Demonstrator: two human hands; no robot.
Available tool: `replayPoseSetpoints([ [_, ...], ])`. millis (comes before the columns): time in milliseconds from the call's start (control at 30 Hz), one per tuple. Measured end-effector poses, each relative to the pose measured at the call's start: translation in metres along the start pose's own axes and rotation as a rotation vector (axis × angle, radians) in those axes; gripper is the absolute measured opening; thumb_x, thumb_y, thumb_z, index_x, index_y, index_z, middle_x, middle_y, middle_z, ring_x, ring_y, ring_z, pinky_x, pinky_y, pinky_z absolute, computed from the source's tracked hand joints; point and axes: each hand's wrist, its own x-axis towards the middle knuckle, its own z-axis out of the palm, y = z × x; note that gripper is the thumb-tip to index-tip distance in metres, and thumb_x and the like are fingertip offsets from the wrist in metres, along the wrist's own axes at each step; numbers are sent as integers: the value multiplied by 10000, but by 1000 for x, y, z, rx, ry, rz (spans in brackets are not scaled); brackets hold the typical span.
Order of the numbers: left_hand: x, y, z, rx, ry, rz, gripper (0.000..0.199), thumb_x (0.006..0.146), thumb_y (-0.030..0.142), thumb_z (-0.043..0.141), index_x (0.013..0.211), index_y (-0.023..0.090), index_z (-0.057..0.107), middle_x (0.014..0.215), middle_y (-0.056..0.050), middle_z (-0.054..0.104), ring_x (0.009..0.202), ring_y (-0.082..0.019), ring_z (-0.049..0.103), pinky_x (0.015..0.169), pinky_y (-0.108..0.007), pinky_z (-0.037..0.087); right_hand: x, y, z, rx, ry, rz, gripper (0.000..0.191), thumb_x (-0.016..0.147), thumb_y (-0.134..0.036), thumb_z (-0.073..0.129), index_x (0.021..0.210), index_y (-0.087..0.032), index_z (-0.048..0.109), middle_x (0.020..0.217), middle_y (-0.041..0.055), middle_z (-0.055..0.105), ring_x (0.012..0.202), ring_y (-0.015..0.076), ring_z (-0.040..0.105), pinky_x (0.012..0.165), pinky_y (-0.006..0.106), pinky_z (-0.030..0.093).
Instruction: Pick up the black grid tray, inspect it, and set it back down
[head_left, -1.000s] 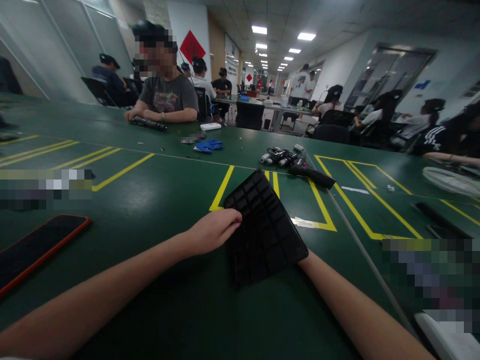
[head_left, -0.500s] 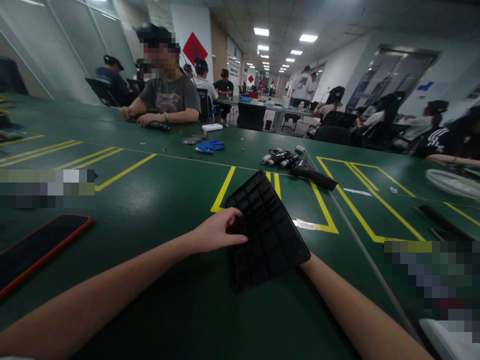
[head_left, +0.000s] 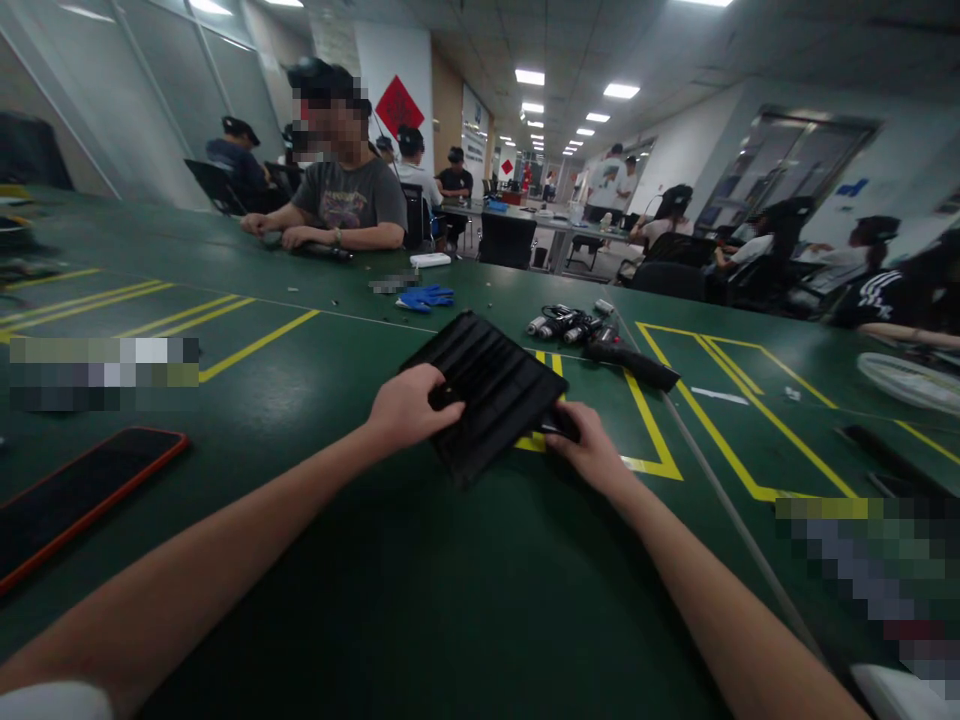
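Since the preceding frame, the black panel [head_left: 487,390] has turned from its gridded face to a ribbed one, and the right hand [head_left: 592,445] has emerged from behind it. Head view: the panel is held tilted over the table [head_left: 420,590], centrally in front of the wearer. Left hand [head_left: 409,405] grasps its left edge, thumb on the ribbed face; right hand grips a dark piece at the right corner, whose attachment to the panel cannot be determined. Table surface is green, marked with yellow lines [head_left: 656,425]. Beyond the panel, to the right, a bundle of cables [head_left: 566,325] lies beside a black handle-shaped object [head_left: 634,368]. A blue glove [head_left: 426,298] lies farther back, near a white object [head_left: 430,260]. An orange-edged phone [head_left: 82,500] lies at left. Across the table sits a person in a grey shirt [head_left: 352,205]. Room beyond: chairs [head_left: 507,242], further seated people, a red diamond-shaped sign [head_left: 400,108], rectangular ceiling lights [head_left: 529,77], and a metal-framed door [head_left: 787,165] at right.
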Motion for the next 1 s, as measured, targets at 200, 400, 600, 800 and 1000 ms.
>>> replayPoseSetpoints([
  [200,39,-73,-4,269,-116,-471,547,721,574,439,883,87,630,928,-182,635,874,-325,591,668,-372,458,8,47,-23,-293,74,267,399,767,-338,519,1125,-163,524,1118,109,567,1060,303,451,895,471,381],
  [400,43,-96,-1,290,-167,-551,590,755,565,414,879,38,648,939,-241,623,899,-360,583,688,-410,466,7,54,-18,-442,77,262,398,775,-369,495,1102,-147,541,1080,125,565,1055,312,433,897,463,379],
  [600,24,-73,6,194,156,-247,402,847,158,308,1119,-21,544,1023,-224,580,1000,-283,542,869,-406,425,1,47,-20,-524,273,119,438,796,-360,477,1138,-87,510,1126,159,520,1112,310,387,965,480,336],
  [800,-43,6,21,-132,-50,244,521,783,-10,301,1266,99,463,1217,-120,543,1134,-186,486,967,-356,408,-18,14,-15,-516,341,-35,371,811,-270,461,1142,-105,501,1142,150,507,1144,310,369,972,509,358],
  [1000,-113,50,5,-195,-310,548,568,722,-10,390,1260,155,475,1286,-96,518,1184,-206,462,995,-396,387,-87,-73,-2,-344,21,-265,360,843,-237,442,1194,-159,474,1238,125,490,1228,265,365,1032,523,348],
])
